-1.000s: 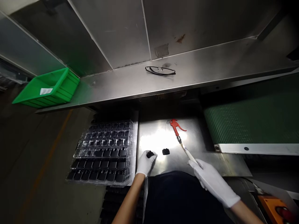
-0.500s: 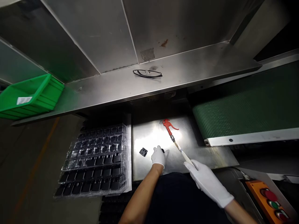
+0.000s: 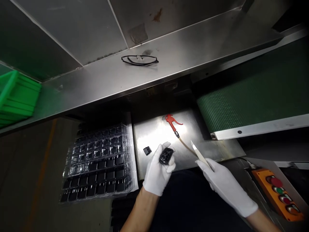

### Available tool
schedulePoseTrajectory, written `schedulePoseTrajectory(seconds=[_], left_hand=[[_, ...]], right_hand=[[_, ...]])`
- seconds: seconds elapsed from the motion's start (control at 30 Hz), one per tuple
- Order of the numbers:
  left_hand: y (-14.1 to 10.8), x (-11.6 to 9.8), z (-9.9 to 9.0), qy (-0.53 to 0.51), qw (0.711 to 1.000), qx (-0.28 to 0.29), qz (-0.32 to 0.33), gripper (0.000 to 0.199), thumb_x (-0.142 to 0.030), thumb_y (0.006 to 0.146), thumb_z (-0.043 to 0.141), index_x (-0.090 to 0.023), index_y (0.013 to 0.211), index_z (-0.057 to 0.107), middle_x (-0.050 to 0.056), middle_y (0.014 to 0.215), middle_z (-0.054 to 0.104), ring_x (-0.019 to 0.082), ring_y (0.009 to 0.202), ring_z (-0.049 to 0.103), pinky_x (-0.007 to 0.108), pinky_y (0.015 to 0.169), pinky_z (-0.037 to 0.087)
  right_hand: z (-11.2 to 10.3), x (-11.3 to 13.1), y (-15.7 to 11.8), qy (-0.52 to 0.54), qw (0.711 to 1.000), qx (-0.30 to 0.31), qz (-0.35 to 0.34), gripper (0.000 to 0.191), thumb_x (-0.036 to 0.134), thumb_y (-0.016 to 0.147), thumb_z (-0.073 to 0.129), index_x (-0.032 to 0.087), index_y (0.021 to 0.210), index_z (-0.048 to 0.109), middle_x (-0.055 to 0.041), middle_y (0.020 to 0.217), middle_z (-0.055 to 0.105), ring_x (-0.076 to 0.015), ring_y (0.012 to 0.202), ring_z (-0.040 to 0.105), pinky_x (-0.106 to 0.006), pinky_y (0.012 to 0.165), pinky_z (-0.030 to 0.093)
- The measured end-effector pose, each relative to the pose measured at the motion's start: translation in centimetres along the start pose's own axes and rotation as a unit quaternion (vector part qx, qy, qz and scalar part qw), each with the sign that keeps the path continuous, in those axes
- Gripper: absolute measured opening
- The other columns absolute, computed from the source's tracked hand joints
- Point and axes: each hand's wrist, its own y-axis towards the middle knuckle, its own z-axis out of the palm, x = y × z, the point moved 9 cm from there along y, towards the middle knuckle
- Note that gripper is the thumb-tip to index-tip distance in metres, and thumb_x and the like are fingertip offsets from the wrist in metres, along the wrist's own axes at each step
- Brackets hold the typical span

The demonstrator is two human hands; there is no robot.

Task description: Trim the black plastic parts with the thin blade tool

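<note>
My left hand (image 3: 157, 174), in a white glove, is closed around a small black plastic part (image 3: 166, 156) and holds it above the metal worktop (image 3: 154, 129). A white-handled craft knife (image 3: 200, 154) is gripped in my gloved right hand (image 3: 223, 183), its pointed blade tilted up and to the left. A second black plastic part (image 3: 147, 150) lies on the worktop left of my left hand. Beyond the hands rests a red air blow gun (image 3: 171, 122), its hose running toward my right hand.
Stacked clear trays (image 3: 96, 161) of black parts stand at the left. Black-framed glasses (image 3: 140, 60) lie on the metal shelf (image 3: 101, 87), with a green bin (image 3: 21, 93) at its left end. A green conveyor belt (image 3: 256, 90) and an orange button box (image 3: 277, 193) are at the right.
My left hand has lifted the black part off the worktop and turned so the part faces up. The knife's blade now shows clear of the hose. The camera view has shifted.
</note>
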Motion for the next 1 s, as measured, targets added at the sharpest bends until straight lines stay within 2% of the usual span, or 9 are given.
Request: schedulePoseTrajectory(seconds=[0.07, 0.13, 0.37, 0.47, 0.57, 0.7, 0.77, 0.87, 1.0], left_hand=[[-1.4, -0.8, 1.8, -0.021, 0.999, 0.024, 0.005, 0.040, -0.050, 0.095, 0.064, -0.014, 0.113, 0.066, 0.004, 0.090, 0.064, 0.004, 0.053, 0.042, 0.017, 0.044, 0.032], [-2.2, -1.4, 2.9, -0.035, 0.999, 0.040, 0.011, 0.041, -0.050, 0.098, 0.061, -0.012, 0.112, 0.067, 0.005, 0.090, 0.064, 0.003, 0.050, 0.041, 0.014, 0.040, 0.029], [-3.2, -1.9, 4.2, -0.065, 0.995, 0.060, -0.045, 0.033, -0.044, 0.096, 0.064, -0.012, 0.105, 0.064, 0.002, 0.084, 0.059, 0.001, 0.044, 0.036, 0.012, 0.032, 0.022], [-3.3, -2.0, 4.2, -0.040, 0.997, 0.048, -0.048, 0.035, -0.047, 0.098, 0.061, -0.012, 0.103, 0.063, 0.002, 0.083, 0.059, 0.001, 0.042, 0.036, 0.012, 0.031, 0.020], [-3.2, -2.0, 3.7, 0.001, 0.999, 0.028, -0.041, 0.043, -0.056, 0.098, 0.057, -0.013, 0.098, 0.061, 0.002, 0.079, 0.059, 0.003, 0.041, 0.036, 0.014, 0.030, 0.017], [-3.3, -2.2, 3.1, 0.059, 0.998, 0.022, -0.014, 0.053, -0.067, 0.096, 0.052, -0.015, 0.097, 0.061, -0.001, 0.061, 0.052, 0.005, 0.040, 0.033, 0.015, 0.031, 0.018], [-3.3, -2.2, 2.9, 0.070, 0.998, 0.007, -0.008, 0.053, -0.069, 0.095, 0.053, -0.017, 0.101, 0.061, -0.002, 0.063, 0.054, 0.005, 0.041, 0.035, 0.015, 0.032, 0.019], [-3.5, -2.4, 2.7, 0.064, 0.998, -0.020, 0.005, 0.054, -0.070, 0.093, 0.055, -0.020, 0.112, 0.062, 0.000, 0.077, 0.061, 0.005, 0.042, 0.039, 0.015, 0.031, 0.019], [-4.0, -2.7, 2.4, 0.108, 0.993, -0.050, 0.026, 0.061, -0.076, 0.093, 0.048, -0.022, 0.114, 0.065, -0.002, 0.069, 0.060, 0.006, 0.037, 0.037, 0.018, 0.032, 0.020]], right_hand=[[0.2, 0.4, 0.1, -0.010, 1.000, 0.006, 0.000, 0.063, 0.082, 0.088, 0.044, 0.020, 0.076, 0.047, 0.0031, 0.064, 0.041, -0.0133, 0.058, 0.043, -0.024, 0.051, 0.040], [0.5, 1.0, 0.2, -0.014, 1.000, 0.017, 0.003, 0.063, 0.083, 0.086, 0.044, 0.021, 0.077, 0.048, 0.0030, 0.065, 0.042, -0.0136, 0.059, 0.044, -0.024, 0.051, 0.041], [1.1, 2.2, 0.1, -0.024, 0.999, 0.034, 0.011, 0.064, 0.084, 0.081, 0.043, 0.021, 0.076, 0.049, 0.0019, 0.066, 0.044, -0.0149, 0.061, 0.045, -0.027, 0.051, 0.041], [1.1, 3.1, -0.3, -0.010, 0.999, 0.053, 0.003, 0.066, 0.086, 0.083, 0.041, 0.021, 0.084, 0.054, 0.0012, 0.065, 0.044, -0.0154, 0.056, 0.044, -0.027, 0.047, 0.042], [0.9, 4.5, -1.0, 0.024, 0.997, 0.064, -0.018, 0.069, 0.085, 0.086, 0.048, 0.018, 0.097, 0.062, -0.0007, 0.063, 0.046, -0.0178, 0.054, 0.048, -0.027, 0.045, 0.042], [0.7, 5.6, -1.9, 0.049, 0.996, 0.067, -0.026, 0.066, 0.082, 0.089, 0.058, 0.018, 0.097, 0.067, -0.0022, 0.062, 0.049, -0.0204, 0.059, 0.055, -0.026, 0.049, 0.047], [1.0, 6.1, -2.4, 0.071, 0.993, 0.089, -0.029, 0.065, 0.082, 0.090, 0.059, 0.018, 0.099, 0.069, -0.0026, 0.063, 0.051, -0.0212, 0.060, 0.058, -0.026, 0.051, 0.050], [1.6, 6.7, -3.2, 0.108, 0.985, 0.130, -0.035, 0.066, 0.082, 0.091, 0.059, 0.019, 0.103, 0.071, -0.0035, 0.064, 0.053, -0.0222, 0.062, 0.061, -0.027, 0.054, 0.053], [2.5, 6.4, -4.9, 0.136, 0.975, 0.176, -0.027, 0.071, 0.086, 0.091, 0.058, 0.020, 0.110, 0.072, -0.0046, 0.066, 0.056, -0.0228, 0.063, 0.063, -0.028, 0.055, 0.056]])
